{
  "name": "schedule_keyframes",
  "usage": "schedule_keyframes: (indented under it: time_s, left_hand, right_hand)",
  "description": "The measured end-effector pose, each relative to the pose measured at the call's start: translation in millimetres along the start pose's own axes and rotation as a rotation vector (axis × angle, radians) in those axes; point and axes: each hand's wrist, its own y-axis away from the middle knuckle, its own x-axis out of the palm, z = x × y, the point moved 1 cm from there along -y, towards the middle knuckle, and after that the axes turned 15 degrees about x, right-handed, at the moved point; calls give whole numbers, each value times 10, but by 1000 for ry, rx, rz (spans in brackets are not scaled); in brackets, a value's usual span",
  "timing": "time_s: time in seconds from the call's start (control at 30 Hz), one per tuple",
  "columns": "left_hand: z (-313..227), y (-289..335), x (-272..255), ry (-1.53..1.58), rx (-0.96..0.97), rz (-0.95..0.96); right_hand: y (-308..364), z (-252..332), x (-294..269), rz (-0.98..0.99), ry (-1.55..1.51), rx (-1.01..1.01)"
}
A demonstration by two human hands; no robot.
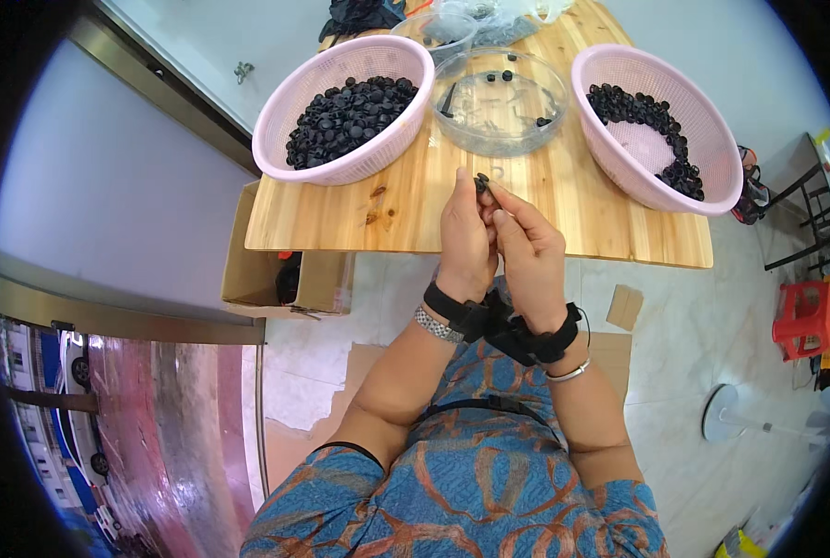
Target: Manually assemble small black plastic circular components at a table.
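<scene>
From my seat I see both hands raised together over the near edge of the wooden tabletop (564, 223). The left hand (466, 246) and right hand (526, 256) meet at a small black part (481, 182), pinched at the fingertips — left grip closed on it from the 9 o'clock side, right grip closed on it from 3 o'clock. Whether it is one piece or two being pressed together I cannot tell; it is too small.

I judge the part light and stiff, likely moulded plastic or rubber, not fragile, but small enough to slip or flick out of a pinch. Best held by its rim between thumb and forefinger tip, with short, firm pressure.

Containers, taking the hands as centre:
- At 11 o'clock, a pink mesh basket (285, 102), heaped with many of the same black pieces (350, 116).
- At 12 o'clock, a clear shallow bowl (466, 126) — nearly empty, only a few black bits scattered in it.
- Beyond it, a smaller clear tub (434, 30), contents unclear.
- At 1 to 2 o'clock, a second pink basket (647, 177), with a thinner band of black parts (643, 112) along its far and right wall, the rest of its bottom bare.

An open cardboard box (289, 279) sits on the floor at 9 o'clock, under the tabletop's left end.
</scene>
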Motion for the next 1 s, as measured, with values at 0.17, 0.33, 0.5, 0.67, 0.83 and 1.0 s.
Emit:
schedule_keyframes:
  time_s: [0.17,0.33,0.5,0.67,0.83,1.0]
  left_hand:
    - [-41,16,21,30,-110,12]
    - [-91,68,-64,-141,10,94]
    - [-169,80,-38,-15,-133,168]
    - [-108,197,64,115,-122,-11]
    - [-5,152,122,84,29,-36]
    - [-34,146,49,167,-18,67]
  right_hand:
    - [-50,207,-136,148,148,168]
    - [4,460,-156,145,552,-27]
    - [3,472,-196,166,545,-59]
    - [126,364,-87,48,582,-122]
    - [77,178,-33,-157,574,-415]
    - [83,367,-116,150,-138,309]
